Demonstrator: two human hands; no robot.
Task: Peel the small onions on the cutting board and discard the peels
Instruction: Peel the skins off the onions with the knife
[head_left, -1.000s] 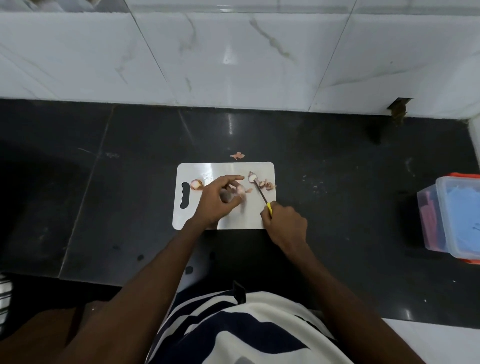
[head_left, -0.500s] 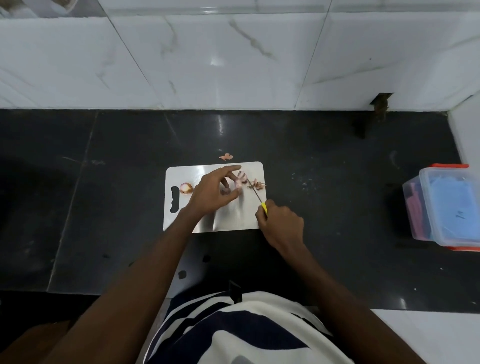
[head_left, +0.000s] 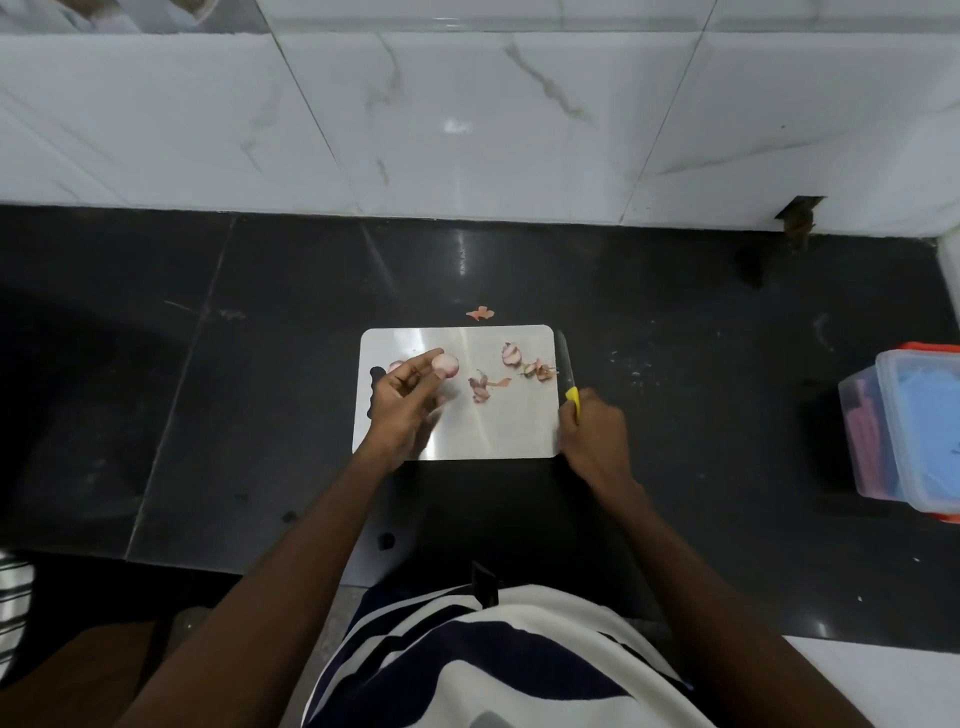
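Note:
A white cutting board (head_left: 493, 431) lies on the black counter. My left hand (head_left: 408, 397) holds a peeled small onion (head_left: 447, 365) at its fingertips over the board's left part. Another small onion (head_left: 396, 366) peeks out just left of that hand. Loose onion peels (head_left: 480, 387) lie mid-board, and more peels with an onion piece (head_left: 511, 354) lie toward the right edge. My right hand (head_left: 595, 434) grips the yellow handle of a knife (head_left: 565, 364), whose blade lies along the board's right edge.
One stray peel (head_left: 480, 313) sits on the counter just behind the board. A clear plastic box with an orange-rimmed lid (head_left: 914, 436) stands at the far right. White marble tiles form the wall behind. Small crumbs dot the counter right of the board.
My left hand has drawn back left with the onion, away from the peels. My right hand has swung the knife off the board's middle to its right edge.

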